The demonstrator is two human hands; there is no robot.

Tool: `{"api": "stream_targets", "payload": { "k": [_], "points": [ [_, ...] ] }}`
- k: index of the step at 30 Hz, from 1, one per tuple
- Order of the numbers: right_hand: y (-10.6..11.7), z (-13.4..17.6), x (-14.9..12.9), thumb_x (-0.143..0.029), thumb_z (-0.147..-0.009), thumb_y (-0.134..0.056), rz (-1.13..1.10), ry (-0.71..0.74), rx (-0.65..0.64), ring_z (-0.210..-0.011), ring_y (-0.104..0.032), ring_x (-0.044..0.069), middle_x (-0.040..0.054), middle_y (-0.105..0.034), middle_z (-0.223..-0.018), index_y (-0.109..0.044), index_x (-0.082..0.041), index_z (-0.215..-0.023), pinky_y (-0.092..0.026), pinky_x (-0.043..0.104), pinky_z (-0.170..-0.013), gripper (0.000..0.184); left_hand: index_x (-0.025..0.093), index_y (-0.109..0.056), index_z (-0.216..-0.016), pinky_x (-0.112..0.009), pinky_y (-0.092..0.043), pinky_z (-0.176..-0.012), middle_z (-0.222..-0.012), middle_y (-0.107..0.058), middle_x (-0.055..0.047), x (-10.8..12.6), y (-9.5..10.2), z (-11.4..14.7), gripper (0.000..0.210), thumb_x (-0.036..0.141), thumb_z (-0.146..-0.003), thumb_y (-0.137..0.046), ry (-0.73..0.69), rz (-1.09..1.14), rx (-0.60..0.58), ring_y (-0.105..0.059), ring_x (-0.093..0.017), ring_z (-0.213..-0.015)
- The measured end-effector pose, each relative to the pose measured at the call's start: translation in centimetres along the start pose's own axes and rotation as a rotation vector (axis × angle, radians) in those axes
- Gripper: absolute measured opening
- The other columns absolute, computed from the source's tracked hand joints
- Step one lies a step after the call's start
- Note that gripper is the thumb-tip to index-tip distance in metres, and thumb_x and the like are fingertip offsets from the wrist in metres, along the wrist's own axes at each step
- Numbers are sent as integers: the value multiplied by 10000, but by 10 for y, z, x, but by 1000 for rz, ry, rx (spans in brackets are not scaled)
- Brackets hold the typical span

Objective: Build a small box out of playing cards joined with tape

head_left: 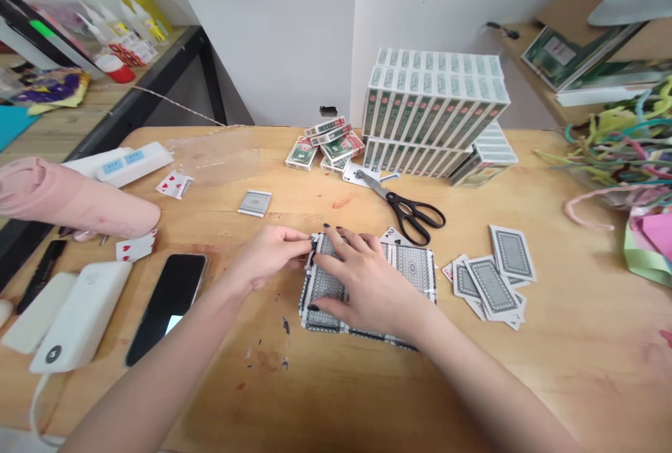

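A flat panel of joined playing cards [414, 268], backs up with grey patterns, lies on the table in front of me. My right hand [362, 271] rests on it with fingers spread, pressing over its left half. At the panel's upper left corner, my left hand [270, 253] has its fingers pinched on the edge; a small dark bit shows at the fingertips, and what they grip is too small to make out. Beyond the panel lie black-handled scissors [404, 209], their blades over a loose card. A single folded card [255, 203] sits to the left.
Loose cards [493, 285] lie to the right. Card boxes [433, 106] are stacked at the back, with several smaller boxes [328, 145] beside them. On the left are a phone [171, 306], a white power bank [84, 316], a pink roll [78, 197] and a power strip [134, 162].
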State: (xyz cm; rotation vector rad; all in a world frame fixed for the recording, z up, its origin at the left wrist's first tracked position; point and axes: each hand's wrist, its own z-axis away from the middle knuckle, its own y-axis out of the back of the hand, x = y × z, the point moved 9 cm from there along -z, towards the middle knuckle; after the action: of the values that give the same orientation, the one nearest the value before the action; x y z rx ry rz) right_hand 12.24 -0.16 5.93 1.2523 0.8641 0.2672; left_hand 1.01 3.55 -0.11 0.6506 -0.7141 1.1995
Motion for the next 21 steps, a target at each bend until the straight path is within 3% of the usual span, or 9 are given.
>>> {"api": "stream_targets", "payload": {
  "k": [6, 11, 13, 17, 21],
  "points": [
    [0, 0, 0, -482, -868, -514, -8, 7, 5, -1284, -393, 381, 214, -363, -1461, -542, -181, -1165, -326, 555, -971, 423, 163, -669, -556, -231, -456, -586, -544, -608, 9, 15, 0, -1, 156, 237, -675, -600, -76, -305, 54, -565, -132, -568],
    [1, 0, 1, -460, -848, -546, -30, -12, 15, -1305, -376, 374, 224, -378, -1452, -498, -151, -1209, -332, 550, -977, 478, 175, -618, -478, -234, -319, -479, -442, -534, 15, 36, 3, 10, 258, 241, -719, -553, -194, -640, 242, -472, -123, -468],
    [2, 0, 2, -461, -837, -560, -41, -26, 18, -1305, -379, 370, 226, -382, -1449, -499, -141, -1194, -340, 543, -975, 483, 178, -659, -547, -240, -351, -512, -513, -595, 5, 32, 2, 14, 256, 266, -758, -543, -203, -572, 233, -517, -136, -518],
    [2, -1, 2, -458, -819, -584, -48, -27, 22, -1304, -383, 364, 222, -386, -1449, -503, -140, -1176, -339, 532, -980, 485, 178, -745, -785, -292, -481, -747, -780, -722, -32, 3, -2, 17, 169, 283, -765, -614, -105, -57, 78, -632, -174, -739],
    [1, -1, 3, -444, -807, -595, -68, -32, 25, -1297, -390, 358, 224, -392, -1444, -506, -140, -1164, -331, 535, -980, 478, 177, -758, -826, -327, -471, -918, -907, -745, -65, -21, -4, 15, 132, 237, -720, -708, 10, 294, -28, -652, -190, -899]
  ]
}}
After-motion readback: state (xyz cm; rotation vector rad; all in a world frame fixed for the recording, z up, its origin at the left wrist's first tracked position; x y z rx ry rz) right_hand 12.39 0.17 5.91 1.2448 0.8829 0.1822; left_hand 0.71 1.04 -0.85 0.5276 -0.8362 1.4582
